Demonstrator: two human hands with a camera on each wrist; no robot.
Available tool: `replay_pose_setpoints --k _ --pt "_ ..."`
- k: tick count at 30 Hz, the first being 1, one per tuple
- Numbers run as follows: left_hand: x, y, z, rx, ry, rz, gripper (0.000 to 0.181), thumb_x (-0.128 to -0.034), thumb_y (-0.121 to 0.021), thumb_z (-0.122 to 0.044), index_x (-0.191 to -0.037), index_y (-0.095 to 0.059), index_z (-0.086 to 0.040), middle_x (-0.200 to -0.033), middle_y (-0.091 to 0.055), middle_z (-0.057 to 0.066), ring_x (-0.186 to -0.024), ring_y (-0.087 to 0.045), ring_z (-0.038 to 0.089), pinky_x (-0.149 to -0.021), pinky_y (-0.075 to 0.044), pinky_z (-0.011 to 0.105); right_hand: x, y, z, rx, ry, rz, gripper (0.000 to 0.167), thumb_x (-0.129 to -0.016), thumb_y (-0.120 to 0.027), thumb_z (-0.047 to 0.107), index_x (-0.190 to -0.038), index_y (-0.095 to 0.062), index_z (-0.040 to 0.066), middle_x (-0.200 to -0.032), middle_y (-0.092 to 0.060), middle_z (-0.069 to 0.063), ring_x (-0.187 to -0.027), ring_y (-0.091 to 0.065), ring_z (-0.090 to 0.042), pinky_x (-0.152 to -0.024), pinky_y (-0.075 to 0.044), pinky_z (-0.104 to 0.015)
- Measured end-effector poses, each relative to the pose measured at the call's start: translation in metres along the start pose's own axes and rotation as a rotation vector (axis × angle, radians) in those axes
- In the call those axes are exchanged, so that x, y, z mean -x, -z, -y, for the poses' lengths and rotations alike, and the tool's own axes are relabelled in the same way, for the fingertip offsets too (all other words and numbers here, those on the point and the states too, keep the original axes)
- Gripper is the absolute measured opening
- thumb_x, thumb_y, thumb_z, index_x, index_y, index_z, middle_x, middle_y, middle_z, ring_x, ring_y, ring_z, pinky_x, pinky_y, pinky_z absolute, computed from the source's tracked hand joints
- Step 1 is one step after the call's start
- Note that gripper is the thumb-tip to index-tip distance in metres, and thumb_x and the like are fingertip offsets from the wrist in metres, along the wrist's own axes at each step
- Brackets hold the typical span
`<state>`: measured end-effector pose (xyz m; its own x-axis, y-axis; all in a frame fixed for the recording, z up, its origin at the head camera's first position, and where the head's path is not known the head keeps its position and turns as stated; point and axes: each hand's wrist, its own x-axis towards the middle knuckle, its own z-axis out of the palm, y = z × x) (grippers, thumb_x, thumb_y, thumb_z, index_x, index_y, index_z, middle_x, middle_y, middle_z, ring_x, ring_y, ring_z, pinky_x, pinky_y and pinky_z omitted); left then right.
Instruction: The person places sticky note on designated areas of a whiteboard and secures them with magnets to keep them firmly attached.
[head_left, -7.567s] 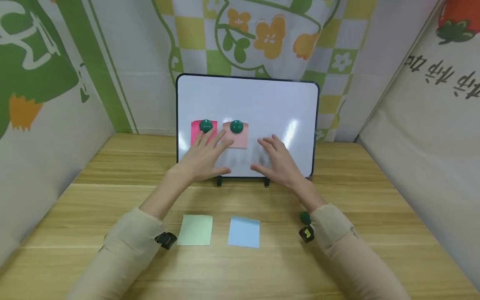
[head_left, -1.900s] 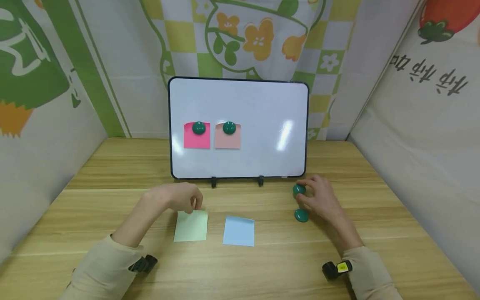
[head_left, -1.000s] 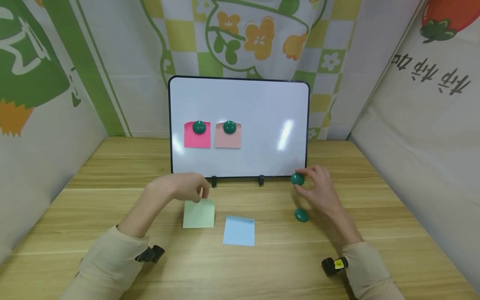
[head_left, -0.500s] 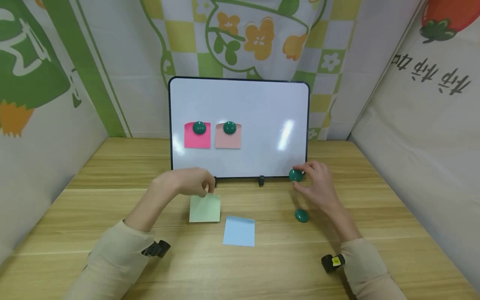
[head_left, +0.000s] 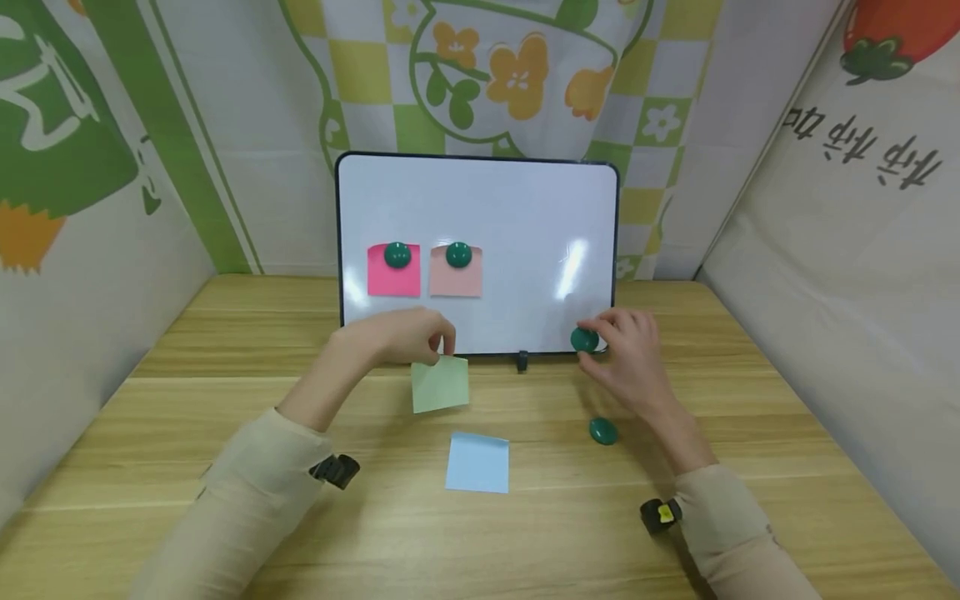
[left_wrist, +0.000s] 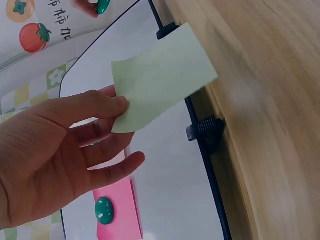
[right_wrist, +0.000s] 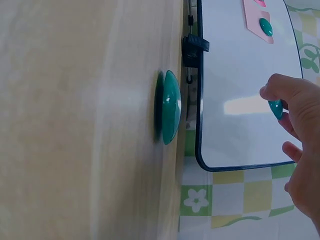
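My left hand (head_left: 401, 335) pinches a pale green sticky note (head_left: 441, 385) by its top edge, in front of the whiteboard's lower border. In the left wrist view, thumb and fingers grip the end of that note (left_wrist: 162, 75), which bends slightly. My right hand (head_left: 630, 358) holds a round green magnet (head_left: 584, 339) between thumb and fingertips near the board's lower right corner. On the whiteboard (head_left: 525, 208), a hot pink note (head_left: 393, 283) and a light pink note (head_left: 455, 283) hang side by side, each under a green magnet.
A blue sticky note (head_left: 477, 463) lies on the wooden table (head_left: 525, 550). Farther right lies another green magnet (head_left: 603, 431). A black clip foot (head_left: 522, 361) supports the board's lower edge; printed cloth (head_left: 375, 75) hangs behind.
My left hand has picked the green note off the table and carried it up and right toward the board. My right hand has lifted one magnet from the table toward the board.
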<state>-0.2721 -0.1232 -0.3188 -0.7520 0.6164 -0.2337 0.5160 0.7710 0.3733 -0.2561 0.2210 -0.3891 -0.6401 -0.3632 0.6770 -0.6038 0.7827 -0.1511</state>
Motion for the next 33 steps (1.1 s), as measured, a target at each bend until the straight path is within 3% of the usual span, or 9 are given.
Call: replay_pose_setpoints --k 8,14,27,33 --pt "-0.017 0.008 -0.006 -0.035 -0.039 -0.059 0.024 -0.0918 -0.058 -0.004 -0.110 -0.070 -0.012 -0.100 -0.065 0.004 -0.089 -0.060 0.019 -0.078 -0.054 0.030 -0.010 0.001 0.006 0.055 0.049 0.005 0.035 -0.076 -0.079 0.009 -0.110 -0.072 0.005 -0.108 -0.060 -0.015 -0.113 -0.048 -0.038 -0.113 -0.019 -0.068" --pt "-0.029 0.012 -0.009 -0.041 -0.062 -0.091 0.024 -0.0928 -0.058 -0.004 -0.112 -0.070 -0.011 -0.100 -0.066 0.004 -0.089 -0.060 0.019 -0.078 -0.054 0.029 -0.015 0.001 0.011 0.052 0.063 0.001 0.035 -0.078 -0.079 0.010 -0.111 -0.072 0.007 -0.111 -0.060 -0.014 -0.118 -0.047 -0.040 -0.115 -0.014 -0.070" --pt "-0.056 0.019 -0.015 -0.057 -0.138 -0.221 0.026 -0.0924 -0.058 -0.002 -0.115 -0.071 -0.006 -0.099 -0.069 0.007 -0.085 -0.061 0.019 -0.075 -0.054 0.027 -0.028 -0.001 0.022 0.056 0.091 -0.005 0.039 -0.077 -0.081 0.012 -0.114 -0.071 0.007 -0.112 -0.060 -0.015 -0.120 -0.046 -0.039 -0.117 -0.012 -0.069" --pt "-0.068 0.025 -0.016 -0.083 -0.108 -0.274 0.023 -0.0947 -0.060 -0.006 -0.115 -0.070 -0.007 -0.103 -0.071 0.007 -0.091 -0.064 0.020 -0.079 -0.056 0.029 -0.034 -0.002 0.025 0.065 0.124 -0.032 0.038 -0.077 -0.083 0.013 -0.112 -0.071 0.007 -0.110 -0.061 -0.016 -0.118 -0.048 -0.040 -0.115 -0.015 -0.070"
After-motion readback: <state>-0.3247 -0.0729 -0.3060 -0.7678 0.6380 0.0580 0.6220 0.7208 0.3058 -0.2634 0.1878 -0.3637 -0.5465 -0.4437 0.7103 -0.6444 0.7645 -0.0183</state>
